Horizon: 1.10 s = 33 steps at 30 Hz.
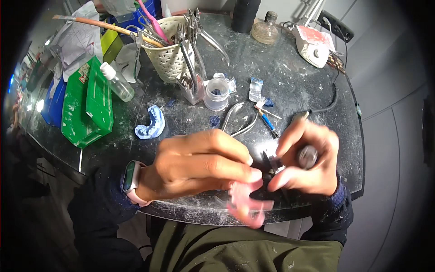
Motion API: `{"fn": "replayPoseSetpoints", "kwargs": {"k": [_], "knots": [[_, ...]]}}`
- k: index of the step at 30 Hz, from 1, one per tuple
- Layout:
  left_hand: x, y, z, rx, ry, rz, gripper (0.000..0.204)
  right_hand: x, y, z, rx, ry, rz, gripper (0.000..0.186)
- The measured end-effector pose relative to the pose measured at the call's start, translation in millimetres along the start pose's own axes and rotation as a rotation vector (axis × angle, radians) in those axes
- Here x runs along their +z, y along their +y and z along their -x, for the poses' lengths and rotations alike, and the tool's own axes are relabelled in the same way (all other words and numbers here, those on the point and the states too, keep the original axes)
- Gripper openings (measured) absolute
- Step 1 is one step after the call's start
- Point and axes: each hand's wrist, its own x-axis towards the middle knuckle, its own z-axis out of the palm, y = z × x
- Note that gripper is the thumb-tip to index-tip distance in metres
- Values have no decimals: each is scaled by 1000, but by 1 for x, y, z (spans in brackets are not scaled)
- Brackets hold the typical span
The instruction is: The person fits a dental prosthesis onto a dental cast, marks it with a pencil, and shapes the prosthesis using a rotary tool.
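Note:
My left hand [199, 158] is closed on a pink dental plate [244, 201], held over the table's near edge and blurred by motion. Just right of it, my right hand [319, 140] curls around a tool with a dark round handle [307, 157]; its working end is too blurred to make out. A gap separates the right fingertips from the plate. Beyond my left hand, a light-blue dental arch model [152, 123] lies on the dark table. Wire pliers [233, 115] with silvery handles lie behind both hands, partly hidden by the left.
A cream basket [167, 61] of pliers and tools stands at the back, near a clear plastic cup [216, 95]. A green box [86, 109] and spray bottle [120, 86] sit left. A blue-handled brush [268, 122], corded cable [333, 102] and white device [312, 50] are right.

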Motion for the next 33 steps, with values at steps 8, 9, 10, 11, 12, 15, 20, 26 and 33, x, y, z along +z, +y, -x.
{"fn": "replayPoseSetpoints", "kwargs": {"k": [8,9,10,11,12,15,20,26,33], "knots": [[4,17,2,-317,197,271,31,-12,31,-4,-22,230,-284,28],[2,15,3,-254,179,276,31,-10,28,-2,-48,213,-142,29],[1,13,5,-197,167,277,30,-8,25,-1,-73,189,-2,29],[8,8,7,-120,246,350,30,-6,20,-1,-190,118,124,28],[7,10,8,-134,241,344,30,1,28,-4,-379,120,239,35],[5,7,6,-177,159,310,27,10,15,1,-409,53,589,54],[-2,6,10,-272,77,255,24,20,10,5,-371,155,815,66],[-4,-2,10,-257,-32,286,17,25,14,6,-324,168,835,66],[0,-3,11,-234,2,209,10,26,15,9,-330,138,855,60]]}}
